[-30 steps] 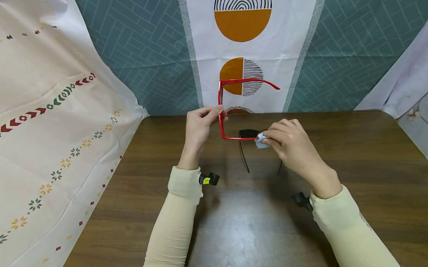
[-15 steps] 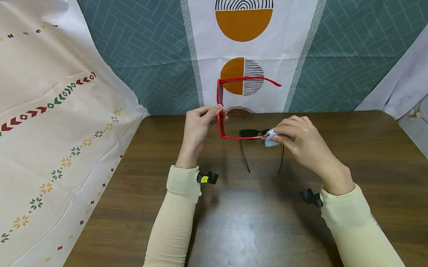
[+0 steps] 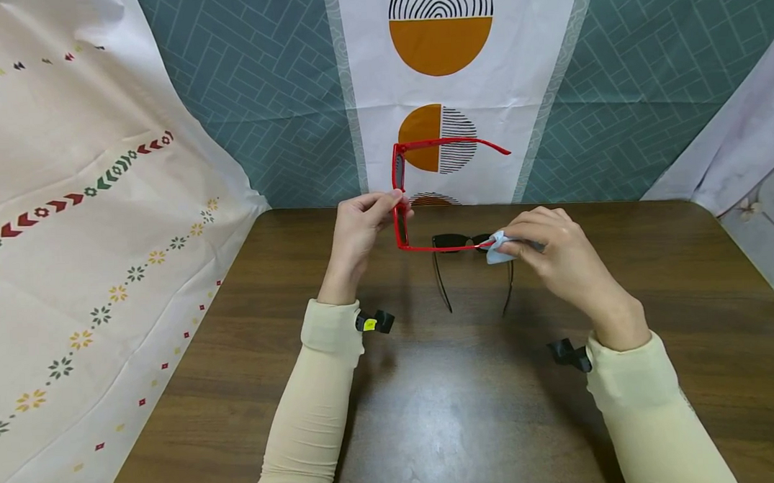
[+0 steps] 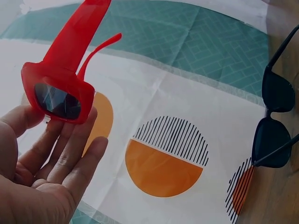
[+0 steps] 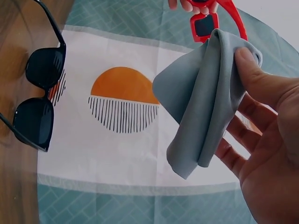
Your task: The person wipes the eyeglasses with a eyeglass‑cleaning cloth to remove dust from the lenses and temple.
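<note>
Red-framed sunglasses (image 3: pixel 402 230) hang in the air on their side, both temples pointing right. My left hand (image 3: pixel 362 228) pinches them near the bridge between thumb and fingers; a dark lens (image 4: pixel 58 101) shows in the left wrist view. My right hand (image 3: pixel 552 252) pinches a light blue cloth (image 5: pixel 205 98), folded over the tip of the lower red temple (image 3: pixel 446 249). That tip is hidden by the cloth. Behind them, black sunglasses (image 3: pixel 450 241) lie on the table with their temples spread toward me, partly covered by the red temple and the cloth.
The brown wooden table (image 3: pixel 270 391) reaches back to a hanging teal and white patterned cloth (image 3: pixel 277 95). A cream embroidered cloth (image 3: pixel 71 284) drapes along the left side, and a pale curtain (image 3: pixel 746 146) hangs at the right.
My right hand has slid the cloth rightward along the lower red temple toward its tip, uncovering more of the black sunglasses. The red sunglasses have tilted slightly; my left hand keeps its grip.
</note>
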Tool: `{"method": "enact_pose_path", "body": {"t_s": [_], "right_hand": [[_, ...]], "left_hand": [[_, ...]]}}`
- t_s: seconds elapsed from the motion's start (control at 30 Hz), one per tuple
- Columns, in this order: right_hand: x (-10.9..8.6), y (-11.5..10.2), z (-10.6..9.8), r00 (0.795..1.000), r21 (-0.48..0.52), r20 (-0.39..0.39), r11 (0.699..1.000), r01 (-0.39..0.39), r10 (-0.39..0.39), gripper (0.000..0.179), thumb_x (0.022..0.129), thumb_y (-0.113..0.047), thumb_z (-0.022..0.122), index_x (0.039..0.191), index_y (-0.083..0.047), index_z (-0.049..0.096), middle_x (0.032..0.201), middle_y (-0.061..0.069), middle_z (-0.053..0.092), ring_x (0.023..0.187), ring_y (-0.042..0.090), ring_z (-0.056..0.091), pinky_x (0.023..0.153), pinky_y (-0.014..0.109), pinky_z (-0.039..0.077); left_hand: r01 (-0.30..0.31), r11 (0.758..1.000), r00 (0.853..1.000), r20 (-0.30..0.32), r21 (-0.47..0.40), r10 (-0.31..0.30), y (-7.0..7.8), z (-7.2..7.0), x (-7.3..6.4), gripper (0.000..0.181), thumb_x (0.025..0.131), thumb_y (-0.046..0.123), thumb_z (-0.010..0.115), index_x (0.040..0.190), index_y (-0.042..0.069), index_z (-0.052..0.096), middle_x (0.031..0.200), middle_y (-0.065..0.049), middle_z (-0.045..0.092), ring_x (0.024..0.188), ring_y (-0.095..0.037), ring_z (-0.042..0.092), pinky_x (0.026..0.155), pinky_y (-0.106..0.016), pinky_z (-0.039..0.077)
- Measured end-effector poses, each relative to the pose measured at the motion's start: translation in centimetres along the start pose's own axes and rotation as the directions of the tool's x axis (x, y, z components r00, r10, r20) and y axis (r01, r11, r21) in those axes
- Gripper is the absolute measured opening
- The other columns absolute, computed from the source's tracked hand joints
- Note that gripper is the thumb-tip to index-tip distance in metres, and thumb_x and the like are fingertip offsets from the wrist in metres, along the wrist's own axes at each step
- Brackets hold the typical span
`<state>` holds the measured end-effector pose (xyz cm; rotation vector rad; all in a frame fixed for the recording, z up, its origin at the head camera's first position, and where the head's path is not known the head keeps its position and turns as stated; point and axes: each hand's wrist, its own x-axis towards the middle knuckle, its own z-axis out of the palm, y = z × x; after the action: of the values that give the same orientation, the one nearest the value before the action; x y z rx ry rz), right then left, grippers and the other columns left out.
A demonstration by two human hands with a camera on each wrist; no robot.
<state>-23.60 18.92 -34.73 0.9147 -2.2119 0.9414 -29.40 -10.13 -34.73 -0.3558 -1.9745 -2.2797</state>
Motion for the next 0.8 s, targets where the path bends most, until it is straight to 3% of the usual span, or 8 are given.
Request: {"method": "enact_pose_path", "body": {"t_s": [0.33,0.47,0.53,0.67,0.73,0.8], "right_hand": [[-0.1,0.2,-0.6,1.0,-0.027,0.008,1.0,-0.015,0.016,0.024,0.073,0.01,0.086,0.093,0.002,0.077,0.087,0.009,0.073,0.085,0.018,0.06,0.085,0.032,0.038],[0.0,-0.4,-0.9,1.0,-0.046,0.012,0.999,0.007,-0.006,0.025,0.073,0.011,0.086,0.094,0.002,0.077,0.086,0.009,0.073,0.085,0.019,0.059,0.085,0.032,0.038],[0.0,-0.9,-1.0,1.0,-0.059,0.016,0.998,0.021,-0.02,0.025,0.073,0.011,0.086,0.095,0.002,0.078,0.086,0.009,0.073,0.084,0.02,0.059,0.084,0.033,0.038],[0.1,-2.0,-1.1,0.998,-0.087,0.014,0.994,0.067,-0.066,0.026,0.072,0.012,0.087,0.095,0.004,0.077,0.085,0.01,0.073,0.083,0.022,0.06,0.084,0.036,0.039],[0.2,-2.6,-1.0,0.995,-0.1,0.019,0.99,0.097,-0.096,0.025,0.073,0.012,0.087,0.094,0.004,0.077,0.084,0.01,0.073,0.082,0.023,0.06,0.083,0.036,0.04],[0.2,-3.1,-0.9,0.992,-0.118,0.032,0.986,0.122,-0.119,0.024,0.073,0.011,0.087,0.094,0.004,0.077,0.084,0.009,0.073,0.082,0.024,0.06,0.082,0.036,0.04]], "left_hand": [[0.002,1.0,1.0,0.002,0.022,-0.002,-0.2,-0.2,0.0,0.026,0.103,0.02,0.068,0.105,-0.004,0.078,0.093,-0.009,0.077,0.088,-0.024,0.077,0.102,-0.043,0.054],[0.024,0.989,1.0,-0.009,0.143,-0.023,-0.4,-0.2,0.1,0.027,0.101,0.026,0.07,0.106,0.001,0.08,0.098,-0.008,0.078,0.1,-0.022,0.071,0.103,-0.041,0.052],[0.018,0.965,1.0,-0.024,0.262,-0.012,-0.5,-0.2,0.1,0.028,0.1,0.03,0.071,0.105,0.005,0.082,0.099,-0.006,0.078,0.102,-0.019,0.067,0.098,-0.037,0.052],[-0.019,0.877,0.998,-0.037,0.479,0.042,-0.7,-0.1,0.2,0.027,0.098,0.035,0.072,0.103,0.012,0.085,0.095,-0.003,0.079,0.094,-0.019,0.065,0.078,-0.035,0.051],[-0.032,0.844,0.997,-0.037,0.536,0.061,-0.9,0.1,0.2,0.026,0.098,0.035,0.072,0.101,0.012,0.085,0.092,-0.003,0.079,0.09,-0.02,0.065,0.07,-0.035,0.048],[-0.032,0.827,0.997,-0.039,0.562,0.065,-1.0,0.2,0.2,0.026,0.098,0.035,0.072,0.1,0.012,0.085,0.091,-0.002,0.079,0.087,-0.019,0.064,0.065,-0.033,0.046]]}}
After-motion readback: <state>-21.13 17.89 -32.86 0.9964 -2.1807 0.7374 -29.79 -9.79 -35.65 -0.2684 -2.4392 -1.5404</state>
